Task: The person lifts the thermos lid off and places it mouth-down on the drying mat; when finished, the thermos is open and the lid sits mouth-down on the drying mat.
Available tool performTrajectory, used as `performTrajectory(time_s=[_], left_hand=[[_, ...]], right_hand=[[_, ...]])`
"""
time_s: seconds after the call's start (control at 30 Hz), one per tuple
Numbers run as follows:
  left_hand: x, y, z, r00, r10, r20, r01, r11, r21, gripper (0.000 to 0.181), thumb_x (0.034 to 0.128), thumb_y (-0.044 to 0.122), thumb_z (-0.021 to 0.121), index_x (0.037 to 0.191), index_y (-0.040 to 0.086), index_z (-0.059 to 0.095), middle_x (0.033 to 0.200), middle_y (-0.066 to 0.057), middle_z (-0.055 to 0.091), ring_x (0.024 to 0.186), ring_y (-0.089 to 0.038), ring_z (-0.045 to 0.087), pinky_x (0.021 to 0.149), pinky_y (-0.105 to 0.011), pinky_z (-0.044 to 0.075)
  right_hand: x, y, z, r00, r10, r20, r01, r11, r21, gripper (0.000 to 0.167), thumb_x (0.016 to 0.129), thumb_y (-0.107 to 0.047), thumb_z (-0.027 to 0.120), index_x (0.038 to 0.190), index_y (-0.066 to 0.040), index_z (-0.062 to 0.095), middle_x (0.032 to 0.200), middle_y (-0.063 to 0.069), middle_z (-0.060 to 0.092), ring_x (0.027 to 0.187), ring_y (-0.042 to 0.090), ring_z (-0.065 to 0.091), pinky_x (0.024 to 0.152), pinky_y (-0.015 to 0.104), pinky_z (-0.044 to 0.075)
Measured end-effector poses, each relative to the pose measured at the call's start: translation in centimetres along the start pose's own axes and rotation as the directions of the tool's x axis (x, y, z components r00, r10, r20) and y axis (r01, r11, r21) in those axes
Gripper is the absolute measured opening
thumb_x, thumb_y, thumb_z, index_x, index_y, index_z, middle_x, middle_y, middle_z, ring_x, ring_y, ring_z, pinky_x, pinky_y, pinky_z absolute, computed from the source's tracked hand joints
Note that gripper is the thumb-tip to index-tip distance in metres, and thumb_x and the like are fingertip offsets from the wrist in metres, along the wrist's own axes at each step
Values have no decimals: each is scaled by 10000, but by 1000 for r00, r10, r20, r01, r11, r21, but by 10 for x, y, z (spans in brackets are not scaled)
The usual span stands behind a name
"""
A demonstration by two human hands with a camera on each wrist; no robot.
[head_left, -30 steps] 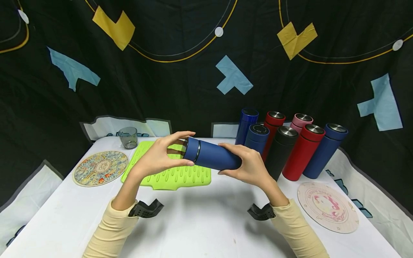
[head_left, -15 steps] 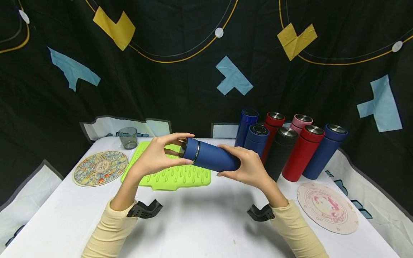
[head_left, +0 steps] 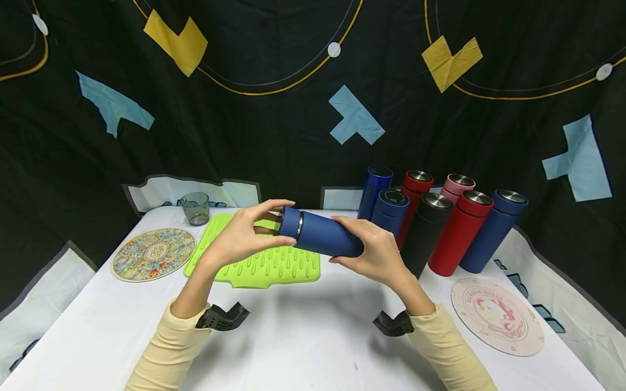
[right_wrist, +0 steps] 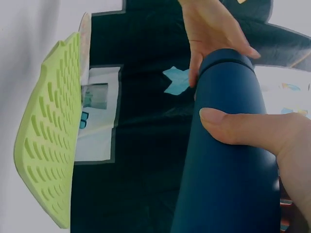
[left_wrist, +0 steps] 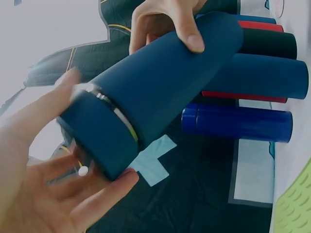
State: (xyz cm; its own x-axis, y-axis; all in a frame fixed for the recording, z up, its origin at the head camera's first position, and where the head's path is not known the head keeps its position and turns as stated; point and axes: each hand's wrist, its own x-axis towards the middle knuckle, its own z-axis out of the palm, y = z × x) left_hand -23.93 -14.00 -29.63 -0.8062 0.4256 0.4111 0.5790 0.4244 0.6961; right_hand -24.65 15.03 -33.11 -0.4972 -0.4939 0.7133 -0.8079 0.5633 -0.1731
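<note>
A white table (head_left: pixel 303 342) has seven bottles (head_left: pixel 426 233) standing at its back right; only the head view reveals the pink one (head_left: pixel 457 185). A lime-green mat (head_left: pixel 269 267) lies back left. Above the table, a blue bottle (head_left: pixel 325 233) is held slightly tilted, lid end leftward. The right hand (head_left: pixel 374 247) grips its base; the right wrist view shows that thumb laid across its side. The left hand (head_left: pixel 239 233) pinches the lid end. A glass tumbler (head_left: pixel 195 208) stands behind the mat's left corner. The bottle's silver ring (left_wrist: pixel 127 124) gleams in the left wrist view but looks like a dark line in the right wrist view.
</note>
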Motion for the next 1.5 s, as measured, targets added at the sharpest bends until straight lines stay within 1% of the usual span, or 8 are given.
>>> performTrajectory(time_s=[0.13, 0.23, 0.5, 0.63, 0.73, 1.03, 1.23, 1.5], left_hand=[[0, -2, -4, 989, 137, 48, -134, 989, -62, 781, 713, 186, 873, 1397, 175, 495, 1373, -11, 501, 1173, -251, 515, 928, -434, 509], [-1, -3, -7, 987, 161, 31, -158, 985, -70, 747, 710, 150, 872, 1372, 156, 526, 1353, -5, 519, 1163, -238, 526, 906, -412, 524], [-4, -1, -11, 999, 31, -32, -31, 999, -11, 687, 731, 254, 861, 1337, 146, 557, 1259, -64, 592, 1070, -268, 601, 829, -387, 561], [-5, 0, -18, 992, -22, -126, 22, 1000, 1, 624, 761, 266, 837, 1314, 147, 574, 1194, -90, 626, 1016, -268, 626, 808, -391, 568], [-6, -3, -24, 982, -41, -182, 40, 999, -12, 610, 776, 238, 827, 1322, 145, 570, 1194, -105, 624, 1011, -280, 630, 822, -404, 562], [-9, -14, -36, 983, -63, -174, 70, 997, 35, 692, 774, 249, 829, 1382, 148, 514, 1228, -136, 589, 1073, -335, 606, 856, -450, 541], [-8, -33, -42, 978, -98, -184, 125, 983, 136, 730, 759, 270, 839, 1377, 86, 496, 1232, -189, 601, 1088, -384, 603, 818, -475, 556], [-15, -74, -49, 971, -174, -162, 206, 957, 205, 735, 775, 307, 823, 1385, 73, 486, 1270, -245, 566, 1140, -426, 559, 818, -522, 542]], right_hand=[[0, 2, 0, 1000, 24, 20, -25, 999, 48, 791, 620, -313, 922, 1321, -154, 591, 1213, 55, 652, 1047, 240, 626, 855, 425, 543], [1, 2, 1, 999, 27, 22, -28, 997, 71, 798, 617, -300, 926, 1324, -151, 588, 1217, 54, 650, 1049, 237, 625, 853, 428, 543], [1, -2, 10, 999, -17, -31, 18, 999, 39, 796, 623, -286, 926, 1318, -103, 584, 1248, 55, 634, 1097, 240, 607, 882, 426, 534], [1, -2, 11, 996, -17, -85, 18, 1000, 7, 800, 622, -268, 926, 1326, -113, 579, 1256, 53, 629, 1115, 234, 596, 900, 428, 524], [1, -1, 11, 993, 2, -115, 1, 1000, 29, 806, 614, -247, 931, 1328, -125, 578, 1250, 51, 631, 1110, 232, 596, 905, 429, 519], [1, 1, 19, 993, 34, -114, -15, 985, 170, 900, 620, -173, 927, 1403, -60, 498, 1265, 124, 618, 1064, 281, 613, 861, 444, 542], [4, 7, 33, 988, 94, -124, -61, 967, 248, 785, 647, -204, 912, 1340, -96, 560, 1239, 84, 634, 1064, 245, 625, 873, 422, 534], [10, 16, 51, 967, 226, -122, -180, 935, 305, 757, 652, -211, 906, 1316, -84, 566, 1225, 94, 642, 1058, 242, 631, 879, 428, 529]])
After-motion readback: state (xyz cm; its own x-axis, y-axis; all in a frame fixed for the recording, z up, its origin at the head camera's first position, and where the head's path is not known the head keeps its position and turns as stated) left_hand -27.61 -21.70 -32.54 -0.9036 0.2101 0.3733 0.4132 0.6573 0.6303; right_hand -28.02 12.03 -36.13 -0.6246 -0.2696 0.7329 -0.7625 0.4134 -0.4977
